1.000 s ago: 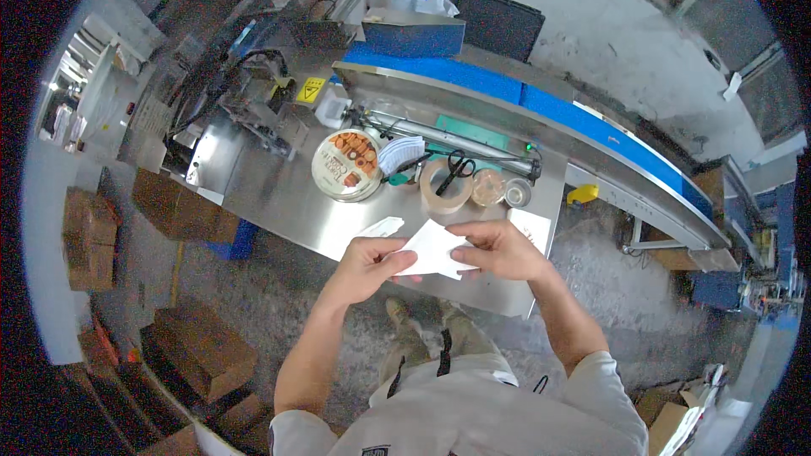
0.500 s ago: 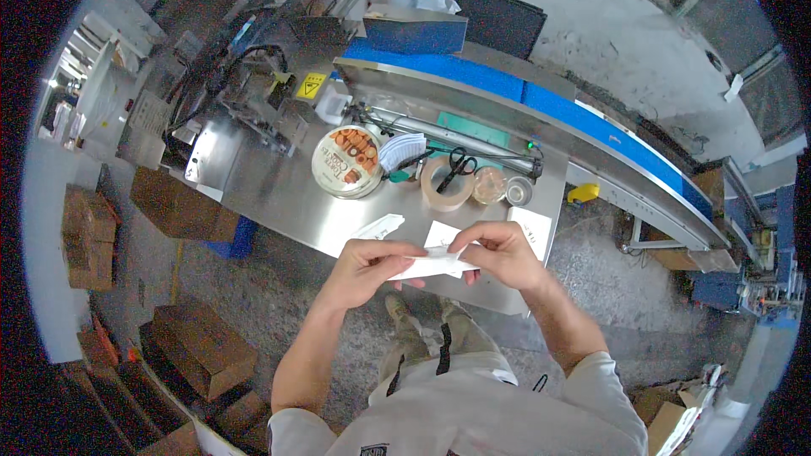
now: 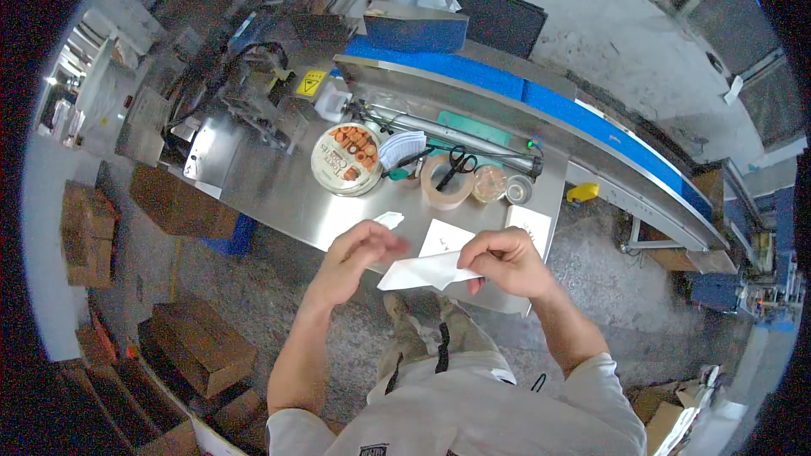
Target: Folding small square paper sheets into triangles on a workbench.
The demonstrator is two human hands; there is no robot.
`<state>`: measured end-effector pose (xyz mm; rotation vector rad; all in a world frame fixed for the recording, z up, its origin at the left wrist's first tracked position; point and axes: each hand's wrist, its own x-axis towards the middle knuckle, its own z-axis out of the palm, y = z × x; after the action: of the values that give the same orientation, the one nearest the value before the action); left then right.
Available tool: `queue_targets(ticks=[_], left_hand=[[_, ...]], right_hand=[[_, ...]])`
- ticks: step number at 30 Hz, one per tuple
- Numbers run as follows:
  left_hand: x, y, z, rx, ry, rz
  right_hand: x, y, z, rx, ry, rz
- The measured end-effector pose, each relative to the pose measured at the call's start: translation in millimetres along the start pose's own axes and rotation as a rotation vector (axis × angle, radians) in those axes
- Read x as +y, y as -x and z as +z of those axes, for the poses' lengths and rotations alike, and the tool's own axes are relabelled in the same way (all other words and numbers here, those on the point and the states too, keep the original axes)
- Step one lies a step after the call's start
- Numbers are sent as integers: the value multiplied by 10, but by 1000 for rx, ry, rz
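Observation:
A folded white sheet of paper [image 3: 427,273], tilted, hangs over the near edge of the metal table. My right hand [image 3: 513,263] pinches its right end between thumb and fingers. My left hand [image 3: 351,262] is off the paper, just beyond its left end, with fingers loosely apart and partly blurred. Behind the paper lies a white printed sheet [image 3: 441,235]. Next to my left hand, another white paper piece [image 3: 389,219] shows partly, the rest hidden by the hand. A white printed stack [image 3: 528,221] lies at the table's right corner, beyond my right hand.
On the metal table [image 3: 279,211] stand a round cookie tin [image 3: 338,171], a tape roll [image 3: 437,196] with black scissors [image 3: 459,167] on it, and smaller rolls [image 3: 489,184]. A machine [image 3: 253,97] is at left, a blue-topped conveyor [image 3: 583,114] behind, cardboard boxes [image 3: 203,350] lower left.
My left hand has let go of the folded paper and drawn slightly left. The paper's left end now sticks out free, while my right hand keeps its pinch.

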<state>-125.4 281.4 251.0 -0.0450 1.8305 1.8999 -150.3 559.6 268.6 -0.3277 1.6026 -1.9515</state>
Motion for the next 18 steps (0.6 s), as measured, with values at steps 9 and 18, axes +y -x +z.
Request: queue_targets(ticks=[9, 18], left_hand=[[252, -107, 240, -291, -426, -4], [110, -35, 495, -234, -978, 375]], right_hand=[[-31, 18, -76, -173, 310, -36], [-208, -48, -14, -307, 863, -139]])
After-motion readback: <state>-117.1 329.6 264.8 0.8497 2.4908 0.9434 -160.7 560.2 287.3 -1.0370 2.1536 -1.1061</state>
